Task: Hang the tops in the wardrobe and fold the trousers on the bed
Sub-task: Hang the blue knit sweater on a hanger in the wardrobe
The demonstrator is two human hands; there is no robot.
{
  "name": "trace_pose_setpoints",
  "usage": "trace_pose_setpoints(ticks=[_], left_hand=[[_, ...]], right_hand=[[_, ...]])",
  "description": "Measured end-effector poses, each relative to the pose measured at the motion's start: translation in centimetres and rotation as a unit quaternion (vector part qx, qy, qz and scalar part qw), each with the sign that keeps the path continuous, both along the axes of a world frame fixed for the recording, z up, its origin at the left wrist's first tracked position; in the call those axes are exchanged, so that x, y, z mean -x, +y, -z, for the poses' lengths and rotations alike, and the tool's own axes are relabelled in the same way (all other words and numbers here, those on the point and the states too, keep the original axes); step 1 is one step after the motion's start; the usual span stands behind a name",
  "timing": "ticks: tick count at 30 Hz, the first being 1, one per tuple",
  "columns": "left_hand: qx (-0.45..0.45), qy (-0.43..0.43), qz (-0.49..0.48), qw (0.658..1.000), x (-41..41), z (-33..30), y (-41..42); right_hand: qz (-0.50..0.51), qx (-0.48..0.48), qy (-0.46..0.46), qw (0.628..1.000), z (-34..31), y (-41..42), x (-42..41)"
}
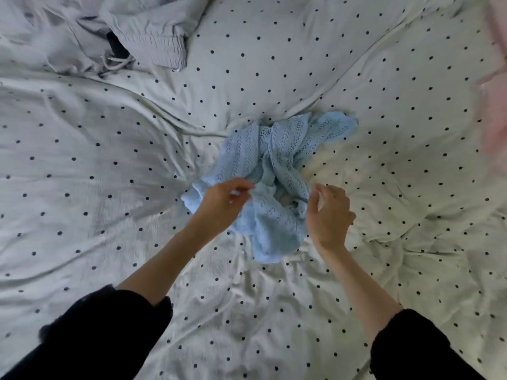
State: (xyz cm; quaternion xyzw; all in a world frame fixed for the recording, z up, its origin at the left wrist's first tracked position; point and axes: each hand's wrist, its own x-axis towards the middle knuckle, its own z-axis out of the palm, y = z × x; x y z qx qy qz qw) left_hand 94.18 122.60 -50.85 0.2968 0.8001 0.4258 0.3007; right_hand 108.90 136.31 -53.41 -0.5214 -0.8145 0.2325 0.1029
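A crumpled light blue knit top (277, 160) lies in the middle of the bed (82, 174), which has a white duvet with dark dots. My left hand (222, 207) is on the top's left side, its thumb and fingertips pinching a fold of the knit. My right hand (329, 215) is at the top's right edge with curled fingers close to the cloth; whether it holds any is unclear. Grey trousers (142, 31) with an elastic waistband and drawstring lie bunched at the far left of the bed. Both my sleeves are dark.
A blurred pink garment (493, 111) shows at the right edge of the view. The duvet is creased around the blue top. Open bedding stretches to the left and right of my arms.
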Motion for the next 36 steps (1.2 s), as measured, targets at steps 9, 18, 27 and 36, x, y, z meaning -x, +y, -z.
trace_pose_setpoints(ticks=[9, 18, 27, 36], left_hand=[[0.176, 0.190, 0.091, 0.962, 0.3, 4.1, -5.0], [0.037, -0.014, -0.126, 0.991, 3.1, 2.4, -3.8], [-0.069, -0.174, -0.313, 0.931, 4.8, 0.9, -2.4], [0.163, 0.364, 0.246, 0.883, -0.5, 4.8, -2.7]], right_hand=[[-0.302, -0.050, -0.127, 0.944, 3.4, -6.6, -0.5], [0.059, 0.008, -0.083, 0.995, 2.2, -0.4, 0.5], [0.039, 0.131, 0.161, 0.977, -0.8, -0.6, 3.3], [-0.190, -0.008, -0.189, 0.963, 4.5, -3.0, 2.8]])
